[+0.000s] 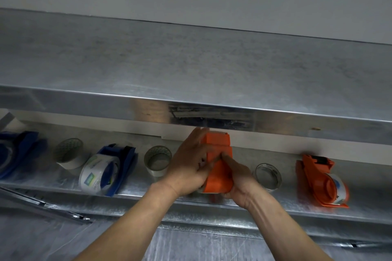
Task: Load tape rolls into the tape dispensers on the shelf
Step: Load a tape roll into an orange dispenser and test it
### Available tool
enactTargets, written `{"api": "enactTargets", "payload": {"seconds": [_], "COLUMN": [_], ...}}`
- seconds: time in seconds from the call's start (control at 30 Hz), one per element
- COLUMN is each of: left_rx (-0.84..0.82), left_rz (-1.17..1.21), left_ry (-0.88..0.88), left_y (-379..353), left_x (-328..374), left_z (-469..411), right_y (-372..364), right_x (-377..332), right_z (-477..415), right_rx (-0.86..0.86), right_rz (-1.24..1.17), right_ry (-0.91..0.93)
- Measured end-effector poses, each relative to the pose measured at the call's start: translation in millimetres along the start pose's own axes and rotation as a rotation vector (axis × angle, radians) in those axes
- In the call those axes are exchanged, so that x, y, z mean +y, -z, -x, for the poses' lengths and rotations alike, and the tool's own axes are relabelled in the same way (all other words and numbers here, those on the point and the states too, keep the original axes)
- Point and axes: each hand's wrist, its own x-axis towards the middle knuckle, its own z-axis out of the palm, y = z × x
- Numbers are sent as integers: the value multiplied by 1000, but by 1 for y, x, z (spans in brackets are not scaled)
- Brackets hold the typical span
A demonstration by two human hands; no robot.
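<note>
- Left hand [188, 165] and right hand [237, 178] both clamped the middle orange dispenser [218, 150] over the shelf [144, 185]; loading apparently unfinished.
- Left of it: blue dispenser [118, 161] loaded; white roll [70, 154] and clear roll [158, 161] lay loose.
- Right of it: third roll [268, 176] loose; end orange dispenser [318, 178] loaded.

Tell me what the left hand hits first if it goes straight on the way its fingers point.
Likely the upper shelf's front lip: the left hand points its fingers up at it, just short. Depth is unclear; they might pass under to the wall.
</note>
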Motion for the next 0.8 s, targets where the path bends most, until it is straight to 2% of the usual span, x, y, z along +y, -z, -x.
{"api": "enactTargets", "payload": {"seconds": [0.07,0.13,0.27,0.37,0.47,0.63,0.73,0.8], "left_rx": [117,166,41,-41,-81,-121,-105,-114], "left_rz": [233,369,501,939,1210,1276,1275,1299], "left_ry": [215,401,651,823,837,831,855,865], "left_y": [-1,-3,-8,-15,-16,-15,-14,-11], "left_x": [2,1,-10,-17,-21,-28,-28,-26], "left_z": [1,-1,-7,-4,-2,-1,1,4], "right_y": [5,8,9,9,12,20,14,12], "right_x": [1,1,-1,-1,-2,-4,-4,-5], "right_z": [-2,-2,1,3,1,-5,-7,-9], "right_rx": [4,1,-41,-103,-161,-226,-164,-55], "right_rz": [-14,-28,-93,-159,-173,-198,-109,-55], "right_ry": [-18,-27,-76,-116,-124,-138,-154,-105]}}
